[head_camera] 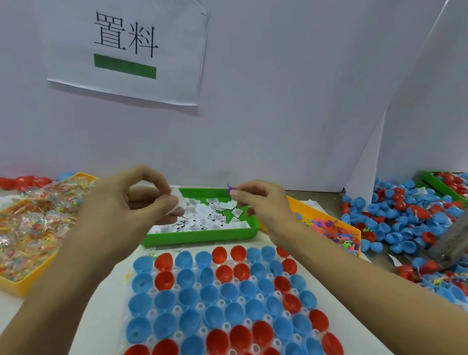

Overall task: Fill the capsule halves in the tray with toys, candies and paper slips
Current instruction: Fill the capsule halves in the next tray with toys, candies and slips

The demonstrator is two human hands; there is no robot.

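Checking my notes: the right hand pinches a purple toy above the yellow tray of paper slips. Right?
Not quite. The head view shows the right hand pinching the purple toy above the green tray of paper slips, not a yellow one.

The paper sign (126, 38) on the wall reads "置料".

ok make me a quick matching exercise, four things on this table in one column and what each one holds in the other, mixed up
Things:
1. green tray
2. left yellow tray
3. right yellow tray
4. right hand

Holds:
A. bagged colourful candies
B. one purple toy
C. white paper slips
D. a heap of small colourful toys

Pairs: 1-C, 2-A, 3-D, 4-B
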